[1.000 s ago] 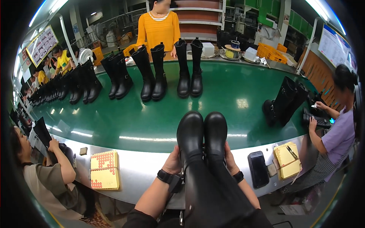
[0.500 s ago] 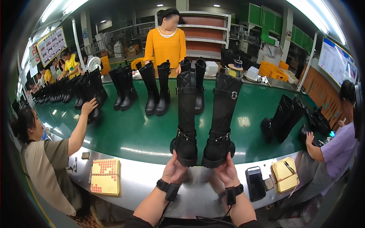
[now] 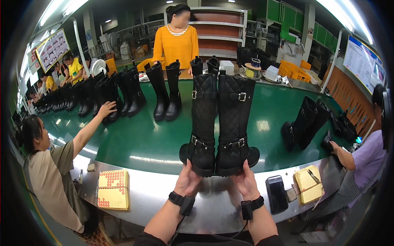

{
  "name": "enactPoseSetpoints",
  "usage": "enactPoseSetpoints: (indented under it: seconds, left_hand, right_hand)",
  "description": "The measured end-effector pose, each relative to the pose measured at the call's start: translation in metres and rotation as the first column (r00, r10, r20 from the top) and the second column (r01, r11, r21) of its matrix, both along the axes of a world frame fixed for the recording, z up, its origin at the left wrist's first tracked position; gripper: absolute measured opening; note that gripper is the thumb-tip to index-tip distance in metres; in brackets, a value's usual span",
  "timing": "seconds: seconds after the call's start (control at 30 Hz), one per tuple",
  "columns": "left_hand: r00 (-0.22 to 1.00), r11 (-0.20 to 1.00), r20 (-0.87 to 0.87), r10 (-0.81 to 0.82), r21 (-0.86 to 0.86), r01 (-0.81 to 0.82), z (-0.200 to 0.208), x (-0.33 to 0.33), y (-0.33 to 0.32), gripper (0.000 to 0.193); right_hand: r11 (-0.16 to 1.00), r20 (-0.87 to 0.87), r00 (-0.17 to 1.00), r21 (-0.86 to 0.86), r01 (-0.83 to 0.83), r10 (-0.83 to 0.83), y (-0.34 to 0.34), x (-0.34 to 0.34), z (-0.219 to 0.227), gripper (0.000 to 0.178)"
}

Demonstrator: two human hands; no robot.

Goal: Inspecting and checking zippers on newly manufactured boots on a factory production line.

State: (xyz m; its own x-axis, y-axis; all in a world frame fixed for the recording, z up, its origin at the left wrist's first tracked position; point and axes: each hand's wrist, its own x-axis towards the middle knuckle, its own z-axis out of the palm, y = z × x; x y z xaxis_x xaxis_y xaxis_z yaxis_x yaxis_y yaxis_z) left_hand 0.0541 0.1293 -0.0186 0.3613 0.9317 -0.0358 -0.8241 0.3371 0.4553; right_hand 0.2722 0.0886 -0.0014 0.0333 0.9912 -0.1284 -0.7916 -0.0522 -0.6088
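A pair of tall black boots stands upright side by side in front of me, with quilted shafts, buckled straps at top and ankle, and toes pointing outward. My left hand [image 3: 188, 180] grips the left boot [image 3: 204, 117] low at its sole, thumb up against the foot. The right boot [image 3: 233, 117] is held the same way by my right hand [image 3: 246, 183]. Their shafts nearly touch. Fingers under the soles are mostly hidden. Both boots are above the steel edge [image 3: 205, 209] of the green table [image 3: 160, 141].
More black boots [image 3: 167, 92] line the far side and left. A co-worker's hand [image 3: 107, 109] touches boots at left; another pair [image 3: 304, 123] stands at right. Yellow card stacks [image 3: 113, 189] [image 3: 308, 184] and a black phone [image 3: 277, 194] lie on the steel edge. A person in orange [image 3: 175, 45] stands opposite.
My hands have brought the two boots together and more upright, turning them slightly. The co-worker at left has shifted a boot pair rightward, toward the row.
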Motion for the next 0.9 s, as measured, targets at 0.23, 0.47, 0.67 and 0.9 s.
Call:
enactPoseSetpoints:
  seconds: [0.23,0.47,0.67,0.9]
  left_hand:
    - [1.000,1.000,-0.015,0.012,-0.017,-0.012,-0.004,-0.001,0.000,0.048]
    - [1.000,0.999,-0.011,0.028,-0.030,-0.029,-0.004,-0.001,0.000,0.048]
    - [1.000,1.000,-0.026,0.012,0.006,-0.012,0.005,0.002,-0.003,0.055]
    - [0.835,0.934,0.445,-0.324,0.008,0.358,0.032,0.006,-0.015,0.050]
  right_hand:
    - [1.000,0.009,1.000,-0.005,0.004,-0.004,0.001,-0.001,-0.003,0.047]
    - [0.999,-0.018,1.000,-0.023,0.022,-0.022,0.000,-0.003,-0.002,0.041]
    - [0.998,-0.021,0.999,0.056,-0.037,0.039,0.001,0.004,-0.008,0.044]
    - [0.946,0.698,0.698,0.309,-0.093,-0.160,0.002,0.001,-0.005,0.094]
